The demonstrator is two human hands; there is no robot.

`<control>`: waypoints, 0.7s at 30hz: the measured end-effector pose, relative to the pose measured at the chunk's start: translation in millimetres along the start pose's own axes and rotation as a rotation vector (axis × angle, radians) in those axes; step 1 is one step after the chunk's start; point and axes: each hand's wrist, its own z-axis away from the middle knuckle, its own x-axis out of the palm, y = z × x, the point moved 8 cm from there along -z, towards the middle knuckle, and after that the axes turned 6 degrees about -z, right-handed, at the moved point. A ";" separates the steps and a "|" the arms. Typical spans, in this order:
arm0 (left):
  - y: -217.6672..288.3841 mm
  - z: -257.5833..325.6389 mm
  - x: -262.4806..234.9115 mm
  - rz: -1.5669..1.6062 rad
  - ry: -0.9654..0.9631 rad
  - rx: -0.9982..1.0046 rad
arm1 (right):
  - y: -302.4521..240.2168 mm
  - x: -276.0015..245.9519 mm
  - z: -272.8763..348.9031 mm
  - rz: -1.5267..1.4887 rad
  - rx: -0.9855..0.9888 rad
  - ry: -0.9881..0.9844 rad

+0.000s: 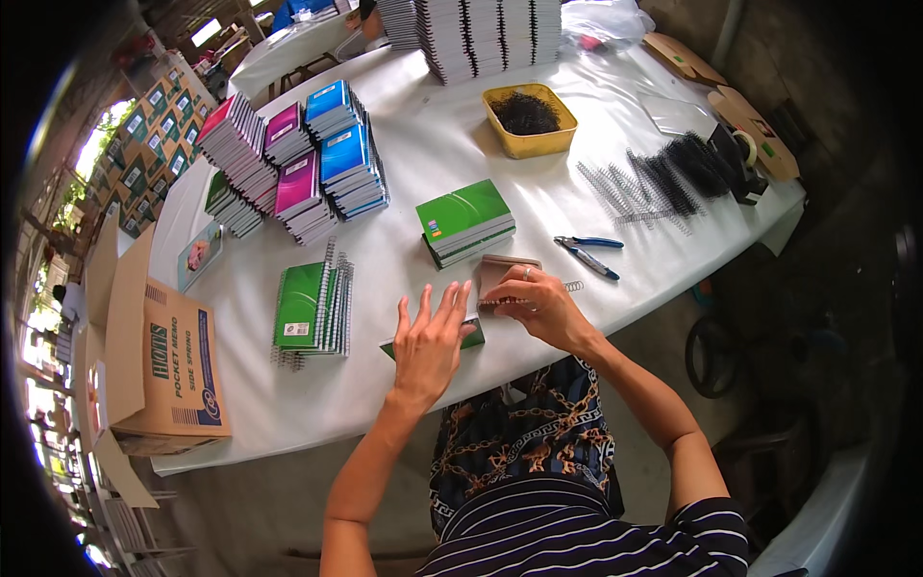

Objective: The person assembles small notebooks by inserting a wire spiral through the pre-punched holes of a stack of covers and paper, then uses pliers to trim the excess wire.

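A small notebook lies spread at the table's near edge, its brown board (510,264) on the far side and its green cover (473,337) on the near side. My left hand (430,346) rests over the near half, fingers stretched out and apart. With fingers bent together, my right hand (538,306) grips a dark spiral coil (574,286) along the notebook's edge; one end sticks out past the hand. Just beyond is a stack of green notebooks (466,212). To the left stands a pile of green coil-bound notebooks (306,306).
Blue-handled pliers (591,242) and a pen-like tool (591,263) lie right. Farther back are loose black coils (663,183), a yellow tub (538,146) of black coils, stacked pink and blue notebooks (298,183) and tall white stacks (490,38). An open cardboard box (178,361) stands left.
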 end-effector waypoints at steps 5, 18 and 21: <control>-0.3 -1.0 1.6 0.002 -0.003 0.001 | 6.8 -1.8 -5.1 0.037 -0.028 0.000; -6.7 0.5 3.5 0.041 -0.056 -0.007 | -8.9 10.9 -13.8 -0.166 -0.055 -0.180; -5.8 -0.3 3.9 0.048 -0.058 -0.006 | -7.7 12.0 -12.7 -0.114 -0.104 -0.253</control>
